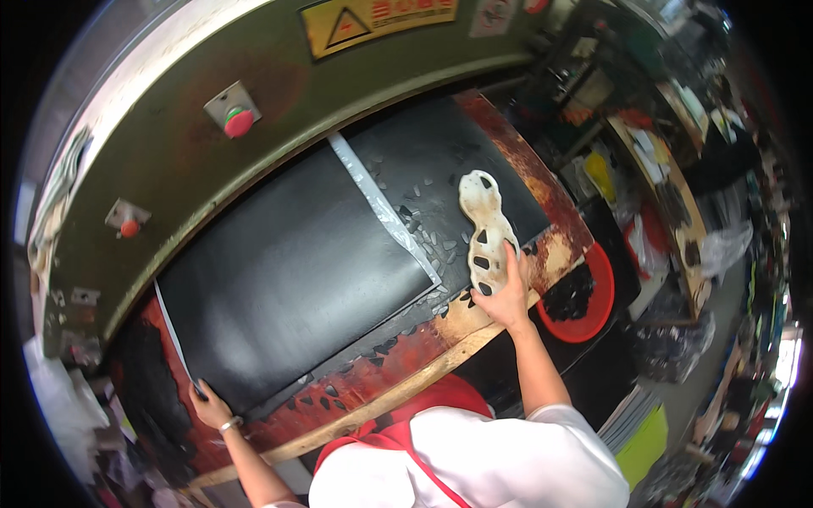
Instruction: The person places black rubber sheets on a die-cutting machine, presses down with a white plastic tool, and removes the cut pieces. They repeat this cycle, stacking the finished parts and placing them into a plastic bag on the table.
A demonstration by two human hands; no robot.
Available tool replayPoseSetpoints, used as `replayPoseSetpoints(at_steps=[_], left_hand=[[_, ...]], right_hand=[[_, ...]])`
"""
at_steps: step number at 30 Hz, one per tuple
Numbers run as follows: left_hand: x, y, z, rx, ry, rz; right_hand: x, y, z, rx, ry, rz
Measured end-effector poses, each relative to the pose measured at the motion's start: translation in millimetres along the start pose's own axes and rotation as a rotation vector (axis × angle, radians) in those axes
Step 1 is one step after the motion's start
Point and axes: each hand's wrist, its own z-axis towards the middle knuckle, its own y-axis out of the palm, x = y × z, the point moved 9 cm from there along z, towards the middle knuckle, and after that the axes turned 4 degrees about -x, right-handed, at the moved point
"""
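While the right hand (508,297) grips a white holed plate (481,201), the left hand (211,409) pinches the black sheet (292,279) by its corner!

The green beam (169,169) carries a yellow sign (379,25) and two red buttons (239,124); at right, papers (649,154) lie on a wooden shelf (690,264), with a clear bag (730,245) beside it and crumpled film (676,345) near its lower end; white plastic (63,415) shows at far left

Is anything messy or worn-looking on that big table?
Yes. Small pieces lie scattered beside the black sheet, looking messy because they're loose, not gathered in the red bowl. The table's red-brown edge looks blotchy and worn.
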Motion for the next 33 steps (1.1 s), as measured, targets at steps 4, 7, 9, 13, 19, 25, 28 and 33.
replayPoseSetpoints(at_steps=[4,7,9,13,19,25,28,33], left_hand=[[-1.8,-2.4,-0.2,-0.003,0.010,0.047],[-6.4,0.5,-0.3,-0.012,-0.004,0.023],[-8.0,1.7,-0.3,-0.015,-0.022,-0.013],[-6.0,2.4,0.0,-0.017,-0.028,-0.033],[-4.8,3.2,-1.2,0.007,0.011,-0.028],[1.8,-0.8,-5.9,-0.010,-0.019,0.020],[23.5,-4.5,-9.4,-0.035,0.070,0.116],[51.9,1.7,-6.9,-0.066,0.126,-0.010]], right_hand=[[9.3,-10.7,3.5,-0.092,0.207,0.891],[-12.2,-8.9,5.0,-0.193,0.159,1.564],[-21.8,10.4,-2.7,-0.254,0.321,2.163],[-0.9,53.4,-25.8,0.012,0.813,2.350],[-38.0,38.6,-1.6,-0.427,0.380,2.202],[-67.6,42.4,10.8,-0.128,0.439,2.148],[-108.5,46.7,-13.3,-0.117,0.302,1.869],[-224.9,94.2,-44.2,-0.536,-0.007,1.245]])
